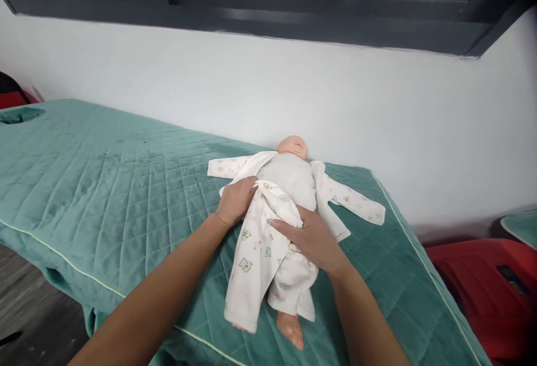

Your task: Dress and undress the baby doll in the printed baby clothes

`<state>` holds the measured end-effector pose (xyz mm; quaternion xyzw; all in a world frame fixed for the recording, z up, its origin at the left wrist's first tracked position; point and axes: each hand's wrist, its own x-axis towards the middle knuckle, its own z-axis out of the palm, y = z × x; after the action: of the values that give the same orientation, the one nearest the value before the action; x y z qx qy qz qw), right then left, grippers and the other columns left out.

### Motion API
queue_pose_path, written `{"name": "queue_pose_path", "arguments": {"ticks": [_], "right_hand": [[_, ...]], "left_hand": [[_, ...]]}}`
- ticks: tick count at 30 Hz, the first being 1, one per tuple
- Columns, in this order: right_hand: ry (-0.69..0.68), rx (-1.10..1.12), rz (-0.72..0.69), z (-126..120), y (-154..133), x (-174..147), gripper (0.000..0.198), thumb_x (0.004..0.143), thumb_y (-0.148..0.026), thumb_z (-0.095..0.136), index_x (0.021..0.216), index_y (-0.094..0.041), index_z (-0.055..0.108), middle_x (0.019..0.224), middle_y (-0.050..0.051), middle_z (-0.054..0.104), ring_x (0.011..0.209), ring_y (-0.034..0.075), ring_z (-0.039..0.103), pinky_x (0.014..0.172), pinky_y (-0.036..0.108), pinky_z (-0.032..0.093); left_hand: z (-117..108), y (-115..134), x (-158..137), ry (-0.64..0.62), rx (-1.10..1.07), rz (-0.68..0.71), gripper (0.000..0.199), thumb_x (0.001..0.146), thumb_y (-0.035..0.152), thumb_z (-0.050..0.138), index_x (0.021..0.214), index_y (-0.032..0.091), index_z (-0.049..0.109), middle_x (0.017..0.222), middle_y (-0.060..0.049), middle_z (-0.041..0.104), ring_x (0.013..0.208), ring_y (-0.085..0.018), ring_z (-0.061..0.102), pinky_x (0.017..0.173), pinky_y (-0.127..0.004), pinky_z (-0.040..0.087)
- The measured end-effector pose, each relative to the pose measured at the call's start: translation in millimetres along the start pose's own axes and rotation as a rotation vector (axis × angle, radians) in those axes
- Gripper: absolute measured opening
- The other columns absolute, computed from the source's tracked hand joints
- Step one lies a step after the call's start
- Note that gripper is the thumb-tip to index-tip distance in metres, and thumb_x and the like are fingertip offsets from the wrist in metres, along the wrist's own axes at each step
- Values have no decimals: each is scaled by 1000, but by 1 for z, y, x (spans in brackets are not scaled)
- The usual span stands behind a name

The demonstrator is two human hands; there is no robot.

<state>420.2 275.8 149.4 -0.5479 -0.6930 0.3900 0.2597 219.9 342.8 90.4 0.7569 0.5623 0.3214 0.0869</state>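
A baby doll (289, 176) lies on its back on the green quilted bed cover, its head toward the wall. It wears an unfastened white jacket (354, 201) with both sleeves spread out, over a pale cloth torso. White baby trousers (255, 248) with small green animal prints cover its legs, and one bare foot (290, 329) sticks out. At the waistband, my left hand (238, 197) is closed on the trousers on the left side. My right hand (308, 237) grips the trouser fabric at the right hip, thumb on top; its fingers are partly hidden.
The green quilted cover (126, 187) spreads over the bed, with a hole at its far left end. Behind stands a white wall (168, 75) below a dark window frame (293, 19) with bars. A red plastic object (474, 287) is at the right, beside the bed.
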Motion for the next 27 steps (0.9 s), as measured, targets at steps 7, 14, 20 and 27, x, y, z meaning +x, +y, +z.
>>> {"name": "queue_pose_path", "arguments": {"ticks": [7, 14, 20, 27], "right_hand": [[251, -128, 65, 6, 2, 8, 27, 83, -48, 64, 84, -21, 58, 81, 2, 67, 78, 22, 61, 68, 30, 43], [72, 31, -14, 1, 2, 5, 32, 85, -52, 62, 94, -22, 61, 82, 1, 64, 71, 19, 57, 63, 28, 43], [200, 434, -28, -38, 38, 12, 41, 87, -59, 56, 90, -19, 66, 69, 1, 61, 59, 15, 51, 55, 27, 37], [390, 813, 29, -39, 59, 37, 34, 65, -41, 82, 82, -20, 60, 62, -5, 54, 54, 11, 44, 51, 23, 31]], "left_hand": [[10, -6, 2, 5, 29, -17, 37, 99, 33, 36, 123, 15, 59, 117, -11, 68, 110, -23, 63, 90, -30, 47], [12, -9, -2, 62, -1, -21, 38, 99, 33, 35, 123, 15, 58, 116, -11, 68, 108, -22, 63, 88, -30, 47], [13, -12, -7, 153, -91, -15, 36, 97, 37, 35, 113, 19, 62, 102, -8, 72, 94, -21, 66, 79, -30, 48], [9, -9, -10, 165, -307, -61, 32, 93, 43, 44, 104, 20, 64, 97, -5, 71, 88, -19, 64, 81, -28, 45]]}}
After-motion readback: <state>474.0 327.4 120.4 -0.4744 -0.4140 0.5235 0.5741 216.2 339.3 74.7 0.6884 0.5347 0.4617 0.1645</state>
